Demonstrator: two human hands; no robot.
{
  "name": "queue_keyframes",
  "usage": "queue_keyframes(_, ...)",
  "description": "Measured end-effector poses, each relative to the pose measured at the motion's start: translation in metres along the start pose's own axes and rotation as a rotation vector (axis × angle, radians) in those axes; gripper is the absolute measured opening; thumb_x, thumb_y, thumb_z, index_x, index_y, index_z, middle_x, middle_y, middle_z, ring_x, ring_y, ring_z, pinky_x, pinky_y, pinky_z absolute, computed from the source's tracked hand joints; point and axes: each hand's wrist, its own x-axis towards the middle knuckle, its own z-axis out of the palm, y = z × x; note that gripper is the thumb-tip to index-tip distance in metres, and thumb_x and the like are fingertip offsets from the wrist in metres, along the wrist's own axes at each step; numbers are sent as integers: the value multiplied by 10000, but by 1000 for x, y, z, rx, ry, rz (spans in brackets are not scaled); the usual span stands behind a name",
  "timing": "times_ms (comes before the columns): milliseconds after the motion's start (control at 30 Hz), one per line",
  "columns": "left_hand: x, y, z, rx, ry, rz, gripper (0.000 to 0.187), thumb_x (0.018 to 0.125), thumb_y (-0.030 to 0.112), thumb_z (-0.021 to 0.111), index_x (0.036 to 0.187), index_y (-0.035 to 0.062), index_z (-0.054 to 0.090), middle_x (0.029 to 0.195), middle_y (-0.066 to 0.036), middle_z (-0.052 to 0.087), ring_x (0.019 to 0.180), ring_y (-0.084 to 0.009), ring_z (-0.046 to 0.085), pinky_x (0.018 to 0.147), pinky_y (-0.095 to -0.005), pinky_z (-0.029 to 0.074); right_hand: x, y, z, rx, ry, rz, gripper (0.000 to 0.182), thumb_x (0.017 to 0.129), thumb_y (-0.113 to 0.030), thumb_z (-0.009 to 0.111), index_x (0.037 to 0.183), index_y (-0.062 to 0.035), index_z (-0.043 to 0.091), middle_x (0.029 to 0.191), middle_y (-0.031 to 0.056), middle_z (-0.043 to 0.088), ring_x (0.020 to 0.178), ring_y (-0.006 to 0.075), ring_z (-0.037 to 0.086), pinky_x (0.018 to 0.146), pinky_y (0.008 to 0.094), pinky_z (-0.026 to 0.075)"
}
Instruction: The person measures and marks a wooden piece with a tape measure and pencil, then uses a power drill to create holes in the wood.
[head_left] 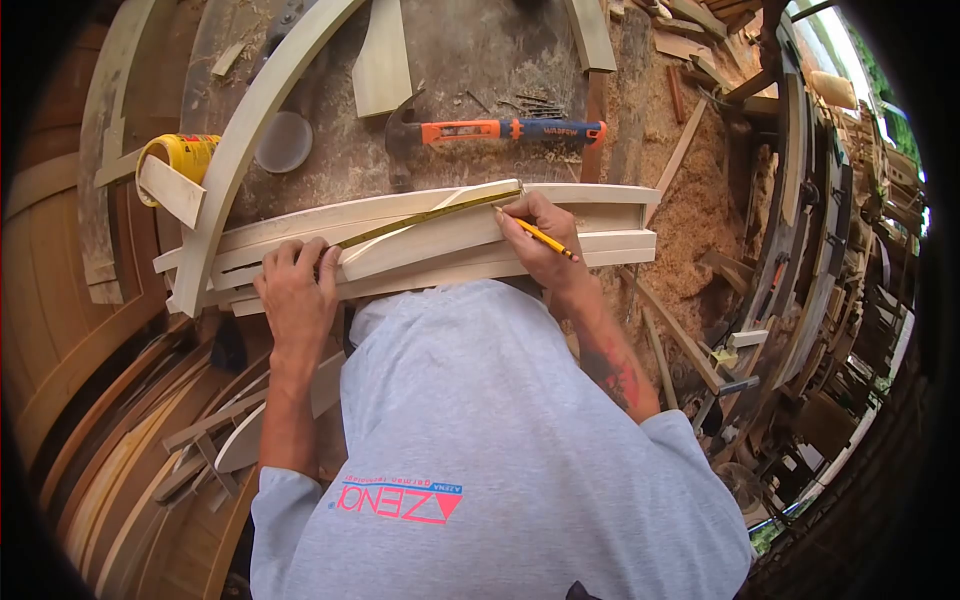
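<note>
A yellow tape measure blade (430, 215) lies slantwise over a pale, curved-edged wooden piece (425, 247). My left hand (297, 285) is closed over the lower left end of the tape, its fingertips pressed against the wood. Whether the tape's case sits under that hand is hidden. In my right hand (545, 245) is a yellow pencil (553, 243), its point end near the wood below the tape's far end. Long pale wooden strips (600, 195) lie stacked around and beneath this piece, close against my body.
Beyond the strips lies a hammer (510, 131) with an orange and blue handle. A curved wooden piece (262, 110) crosses the bench at left, near a yellow tub (190, 155) and a round lid (283, 142). Nails (535, 106) lie behind the hammer. Sawdust and offcuts cover the right side.
</note>
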Motion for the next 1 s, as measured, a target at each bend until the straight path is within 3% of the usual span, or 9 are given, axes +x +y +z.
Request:
queue_keyframes(367,1,2,-10,-44,1,-20,189,936,297,690,1019,134,736,1007,-74,666,1006,-293,596,853,-466,441,-1,-6,-11,79,-69,178,127,914,-51,691,844,12,605,791,100,685,661,117,613,599,286,493)
queue_keyframes(433,-4,2,-14,-173,5,-94,205,942,279,686,1027,101,738,943,-107,671,926,-312,618,809,-446,462,-1,-15,-14,524,251,137,88,920,-38,697,901,14,629,834,105,703,695,127,637,662,290,522)
queue_keyframes(500,-11,2,-21,-268,-32,-153,221,949,274,678,1045,83,735,922,-126,674,888,-321,630,789,-435,473,4,-12,-27,523,286,103,116,933,-51,698,1020,5,645,906,112,709,800,159,672,747,296,548)
queue_keyframes(567,-14,2,-25,-362,-64,-188,238,956,268,671,1062,64,731,902,-146,676,850,-330,642,768,-423,484,13,-1,-35,-41,142,-160,226,907,-74,735,1101,-16,636,970,138,715,931,244,695,838,335,560)
queue_keyframes(600,-17,2,-26,-404,-108,-220,250,963,266,662,1074,52,728,907,-159,680,838,-332,652,760,-415,492,17,4,-35,-236,24,-304,382,841,-103,789,1168,-48,599,1189,171,672,1135,344,629,976,404,514)
queue_keyframes(733,-20,7,-31,-462,-250,-318,312,980,294,646,1107,17,714,885,-143,693,797,-247,629,744,-363,495,23,-14,-20,-590,-320,-434,606,740,-166,841,1235,-96,497,1445,195,484,1337,376,455,1113,488,377)
queue_keyframes(800,-23,9,-37,-472,-264,-335,338,986,304,647,1118,-2,705,841,-104,691,758,-162,587,724,-321,482,21,-6,-19,-556,-295,-430,610,732,-183,852,1219,-81,499,1372,202,512,1287,382,480,1081,487,398)
queue_keyframes(867,-28,15,-44,-489,-318,-373,324,966,328,647,1107,46,724,925,-209,708,855,-352,681,776,-411,513,13,0,-13,-522,-282,-425,616,724,-201,864,1202,-65,501,1299,210,539,1237,387,505,1049,486,419)
queue_keyframes(1000,-40,23,-30,-389,-335,-322,299,971,341,625,1043,70,732,897,-218,679,843,-405,663,752,-474,510,-18,2,12,-417,70,-203,670,714,-256,896,1183,0,491,1147,206,536,1066,394,525,950,475,443)
